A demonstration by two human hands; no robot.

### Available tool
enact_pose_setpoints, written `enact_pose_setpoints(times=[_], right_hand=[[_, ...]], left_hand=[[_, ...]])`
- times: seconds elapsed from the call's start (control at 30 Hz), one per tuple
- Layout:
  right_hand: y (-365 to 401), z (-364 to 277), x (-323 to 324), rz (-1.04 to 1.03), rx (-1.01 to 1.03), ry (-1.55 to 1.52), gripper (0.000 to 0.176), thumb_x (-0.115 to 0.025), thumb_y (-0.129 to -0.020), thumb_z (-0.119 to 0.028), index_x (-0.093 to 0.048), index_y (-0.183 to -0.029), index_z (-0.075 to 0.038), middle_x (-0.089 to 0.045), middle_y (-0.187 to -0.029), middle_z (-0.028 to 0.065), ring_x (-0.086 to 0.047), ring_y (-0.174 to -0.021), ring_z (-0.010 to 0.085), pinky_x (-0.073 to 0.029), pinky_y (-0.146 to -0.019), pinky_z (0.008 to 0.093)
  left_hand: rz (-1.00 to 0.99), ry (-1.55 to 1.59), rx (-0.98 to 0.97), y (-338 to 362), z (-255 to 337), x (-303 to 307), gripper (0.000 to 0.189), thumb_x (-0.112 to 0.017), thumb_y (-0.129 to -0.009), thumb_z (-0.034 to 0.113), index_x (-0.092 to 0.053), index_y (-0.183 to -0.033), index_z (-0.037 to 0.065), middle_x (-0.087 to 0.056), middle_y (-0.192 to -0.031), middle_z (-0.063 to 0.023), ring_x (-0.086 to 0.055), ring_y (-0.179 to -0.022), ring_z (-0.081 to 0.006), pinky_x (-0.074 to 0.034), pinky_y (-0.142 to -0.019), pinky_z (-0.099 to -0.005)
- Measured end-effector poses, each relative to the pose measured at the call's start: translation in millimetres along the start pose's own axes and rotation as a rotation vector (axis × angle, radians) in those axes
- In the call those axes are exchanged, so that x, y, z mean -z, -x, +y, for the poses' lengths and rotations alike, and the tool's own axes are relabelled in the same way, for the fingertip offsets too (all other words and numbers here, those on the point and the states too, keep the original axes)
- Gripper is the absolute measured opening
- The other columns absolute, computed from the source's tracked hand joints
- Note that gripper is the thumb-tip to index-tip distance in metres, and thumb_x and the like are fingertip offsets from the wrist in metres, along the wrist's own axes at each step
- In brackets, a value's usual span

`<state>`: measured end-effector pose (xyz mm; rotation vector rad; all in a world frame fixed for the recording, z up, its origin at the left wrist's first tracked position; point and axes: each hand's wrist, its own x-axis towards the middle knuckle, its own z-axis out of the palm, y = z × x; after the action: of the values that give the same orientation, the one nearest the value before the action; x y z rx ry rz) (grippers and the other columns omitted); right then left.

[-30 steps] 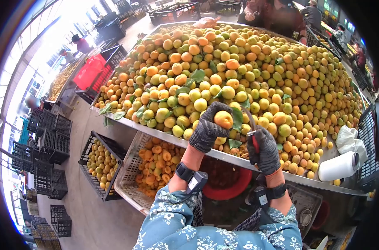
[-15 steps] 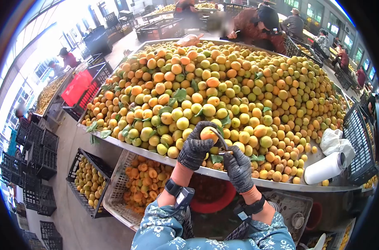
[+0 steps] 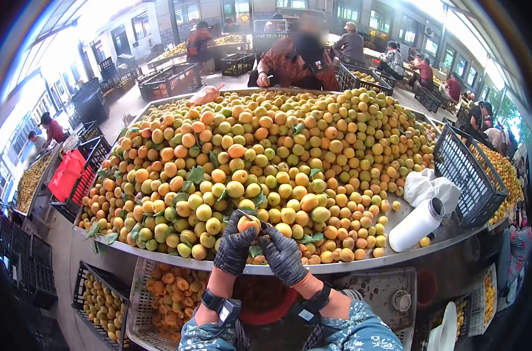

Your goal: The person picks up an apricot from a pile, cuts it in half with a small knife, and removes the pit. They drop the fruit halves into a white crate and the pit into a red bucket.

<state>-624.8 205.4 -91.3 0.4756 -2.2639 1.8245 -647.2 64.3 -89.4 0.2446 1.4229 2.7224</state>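
your knit-gloved left hand grasps one smooth, round apricot; your knit-gloved right hand grips one thin, curved blade; one white, cylindrical bottle lies apart.

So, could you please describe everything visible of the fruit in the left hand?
The fruit is roundish, yellow-orange and smooth-looking, perhaps an apricot. The gloved left hand grips it, covering part of it, in front of a pile of similar fruit. The right hand is close on its right, and a thin dark blade seems to cross its upper edge; whether it has cut in cannot be told.
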Motion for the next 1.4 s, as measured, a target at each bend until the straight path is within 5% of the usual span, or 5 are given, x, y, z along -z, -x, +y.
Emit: enact_pose_setpoints(times=[0.1,0.37,0.57,0.8,1.4], right_hand=[[1.2,1.5,1.4,-0.07,-0.071,-0.006,0.029,-0.055,-0.094,-0.016,-0.058,-0.118,0.0,-0.069,-0.092,0.0131,-0.066,-0.086,0.0176,-0.051,-0.076,0.03],[0.2,-1.0,0.2,-0.124,-0.113,0.113,0.028,-0.056,-0.093,-0.016,-0.058,-0.117,-0.001,-0.068,-0.09,0.0132,-0.066,-0.082,0.0196,-0.051,-0.074,0.0306],[1.4,0.3,-0.7,0.01,-0.084,-0.151,0.025,-0.056,-0.092,-0.014,-0.058,-0.113,0.001,-0.067,-0.086,0.0153,-0.067,-0.077,0.0264,-0.051,-0.068,0.0329],[3.1,7.6,-0.3,-0.022,-0.02,0.154,0.022,-0.057,-0.092,-0.022,-0.06,-0.1,-0.001,-0.066,-0.081,0.0188,-0.063,-0.077,0.0377,-0.049,-0.063,0.0437],[2.8,17.6,-8.3,-0.023,-0.091,0.069,0.02,-0.055,-0.095,-0.016,-0.06,-0.106,0.0,-0.066,-0.075,0.0102,-0.063,-0.065,0.0159,-0.048,-0.057,0.03]], left_hand=[[-0.002,-0.026,-0.043,0.9,2.6,-0.4,0.042,-0.072,-0.08,0.025,-0.053,-0.112,0.006,-0.058,-0.099,-0.0034,-0.057,-0.093,-0.0147,-0.047,-0.087,-0.0293],[0.011,0.237,-0.012,1.2,-3.8,-4.2,0.046,-0.07,-0.084,0.03,-0.051,-0.117,0.005,-0.059,-0.1,-0.0069,-0.06,-0.097,-0.0189,-0.05,-0.086,-0.033],[0.038,-0.08,-0.005,-2.8,-11.4,2.2,0.045,-0.073,-0.082,0.024,-0.052,-0.119,0.007,-0.058,-0.105,-0.0017,-0.057,-0.096,-0.0124,-0.048,-0.086,-0.0277],[0.092,-0.199,-0.106,1.2,3.4,-5.2,0.04,-0.076,-0.077,0.016,-0.057,-0.111,0.005,-0.058,-0.101,-0.0011,-0.056,-0.091,-0.011,-0.049,-0.081,-0.0257],[0.117,-0.176,-0.02,-5.6,-13.7,4.4,0.043,-0.068,-0.089,0.031,-0.051,-0.12,0.006,-0.057,-0.104,-0.002,-0.055,-0.096,-0.0108,-0.05,-0.08,-0.0265]])
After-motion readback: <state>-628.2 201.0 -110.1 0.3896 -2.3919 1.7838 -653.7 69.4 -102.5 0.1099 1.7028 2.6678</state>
